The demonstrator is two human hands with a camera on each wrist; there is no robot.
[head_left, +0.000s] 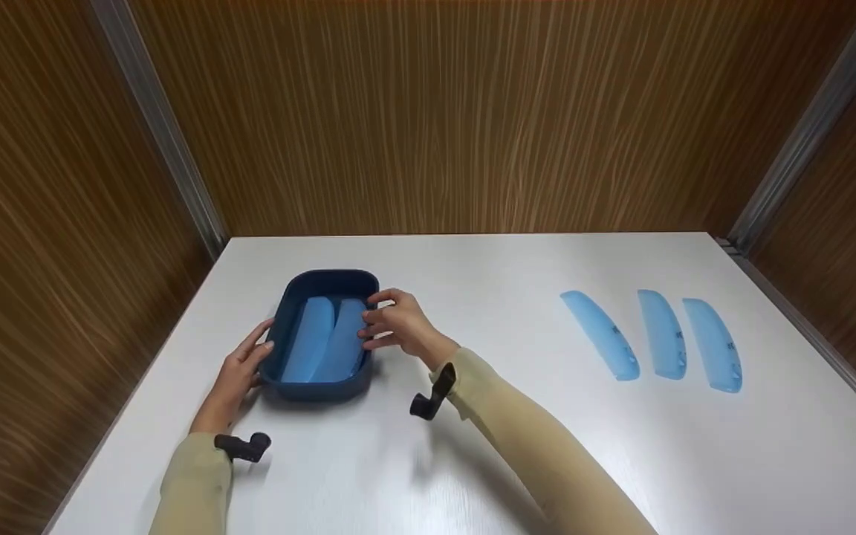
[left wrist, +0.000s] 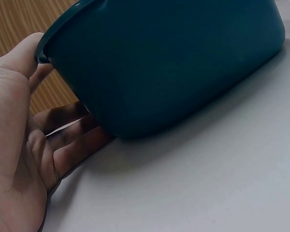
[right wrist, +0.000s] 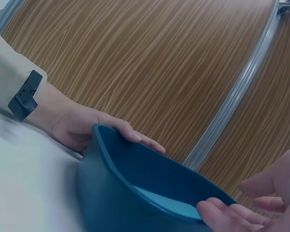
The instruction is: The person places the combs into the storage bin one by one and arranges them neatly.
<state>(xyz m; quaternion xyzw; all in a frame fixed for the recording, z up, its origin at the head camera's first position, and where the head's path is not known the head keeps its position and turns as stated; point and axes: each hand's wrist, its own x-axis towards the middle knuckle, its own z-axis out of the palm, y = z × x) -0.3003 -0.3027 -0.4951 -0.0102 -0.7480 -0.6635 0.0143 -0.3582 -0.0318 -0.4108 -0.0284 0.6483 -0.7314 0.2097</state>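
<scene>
A dark blue oblong plastic tub (head_left: 315, 391) stands on the left part of the white table. Inside it lie two light blue curved pieces, a left one (head_left: 309, 338) and a right one (head_left: 340, 345), side by side. My left hand (head_left: 238, 371) grips the tub's left side, thumb at the rim and fingers along the outer wall, as the left wrist view shows too. Over the right rim reaches my right hand (head_left: 402, 325), its fingers spread loosely near the right piece. In the right wrist view, nothing is between that hand's thumb and fingers (right wrist: 220, 212).
Three similar light blue curved pieces with small dark print lie in a row on the right: a left one (head_left: 602, 336), a middle one (head_left: 662, 334) and a right one (head_left: 712, 345). Wood-grain panels (head_left: 472, 119) enclose the white table (head_left: 472, 297) at the back and sides.
</scene>
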